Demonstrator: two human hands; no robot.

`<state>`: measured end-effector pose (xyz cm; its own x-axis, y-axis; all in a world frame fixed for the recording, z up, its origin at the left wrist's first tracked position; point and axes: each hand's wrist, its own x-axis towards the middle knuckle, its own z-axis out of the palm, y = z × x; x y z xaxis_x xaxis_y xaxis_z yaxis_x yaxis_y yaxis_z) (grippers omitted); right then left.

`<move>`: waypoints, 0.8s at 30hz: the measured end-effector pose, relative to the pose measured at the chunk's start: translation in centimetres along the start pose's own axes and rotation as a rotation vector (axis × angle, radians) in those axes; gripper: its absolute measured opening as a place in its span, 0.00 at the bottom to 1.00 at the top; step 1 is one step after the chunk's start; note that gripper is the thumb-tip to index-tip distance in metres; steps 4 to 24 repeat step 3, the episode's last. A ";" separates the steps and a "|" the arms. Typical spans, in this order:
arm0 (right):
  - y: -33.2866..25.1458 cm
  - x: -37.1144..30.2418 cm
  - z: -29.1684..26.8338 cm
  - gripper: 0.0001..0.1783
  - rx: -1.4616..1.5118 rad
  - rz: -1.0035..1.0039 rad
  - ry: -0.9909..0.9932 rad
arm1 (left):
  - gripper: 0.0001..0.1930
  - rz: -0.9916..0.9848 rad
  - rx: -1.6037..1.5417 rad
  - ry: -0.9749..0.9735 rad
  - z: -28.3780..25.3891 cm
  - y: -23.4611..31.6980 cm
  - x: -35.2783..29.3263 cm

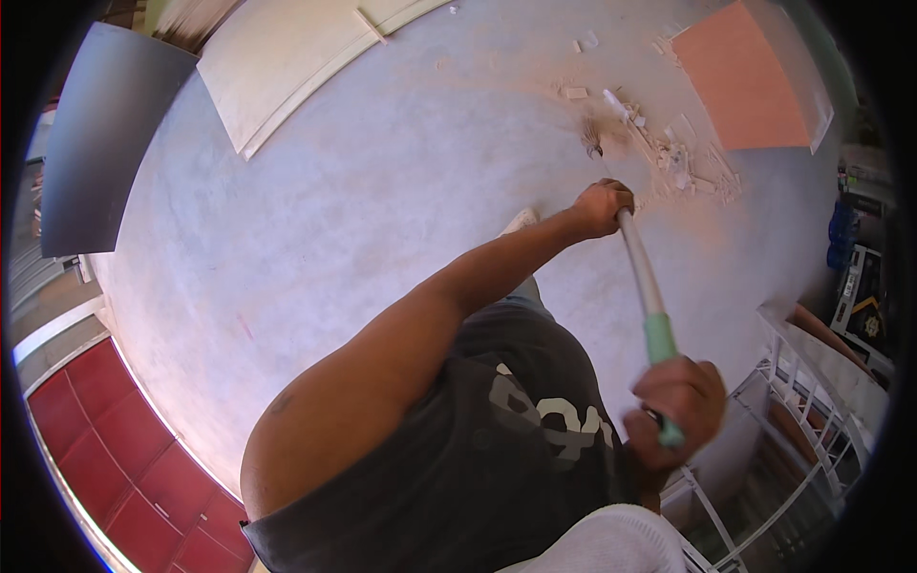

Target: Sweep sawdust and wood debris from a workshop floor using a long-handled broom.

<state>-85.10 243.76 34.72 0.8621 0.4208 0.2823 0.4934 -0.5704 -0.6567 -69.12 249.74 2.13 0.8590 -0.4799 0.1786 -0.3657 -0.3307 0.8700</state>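
Observation:
My left hand point(604, 207) is closed round the upper middle of a broom point(642, 263) with a pale handle and a green grip. Lower down in the picture my right hand point(676, 406), slightly blurred, wraps the green end of that handle. The broom's bristles point(589, 134), partly smeared by motion, touch the floor point(315, 210) beyond my left hand. Just to the right of them lies a heap of wood scraps and dust point(678, 162), with a few loose pieces scattered farther off.
An orange board point(740, 81) stands at the far right, by the scraps. Pale panels point(296, 67) lie at the far left, near a dark grey sheet point(115, 134). Red cabinets point(124, 449) line the near left. A white metal frame point(802, 401) stands close on my right.

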 end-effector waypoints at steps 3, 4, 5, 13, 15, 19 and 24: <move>1.2 -1.5 -5.1 0.12 0.044 -0.147 0.125 | 0.13 0.174 0.000 -0.045 -1.5 3.4 2.7; 1.2 -1.5 -5.1 0.12 0.044 -0.147 0.125 | 0.13 0.174 0.000 -0.045 -1.5 3.4 2.7; 1.2 -1.5 -5.1 0.12 0.044 -0.147 0.125 | 0.13 0.174 0.000 -0.045 -1.5 3.4 2.7; 1.2 -1.5 -5.1 0.12 0.044 -0.147 0.125 | 0.13 0.174 0.000 -0.045 -1.5 3.4 2.7; 1.2 -1.5 -5.1 0.12 0.044 -0.147 0.125 | 0.13 0.174 0.000 -0.045 -1.5 3.4 2.7; 1.2 -1.5 -5.1 0.12 0.044 -0.147 0.125 | 0.13 0.174 0.000 -0.045 -1.5 3.4 2.7; 1.2 -1.5 -5.1 0.12 0.044 -0.147 0.125 | 0.13 0.174 0.000 -0.045 -1.5 3.4 2.7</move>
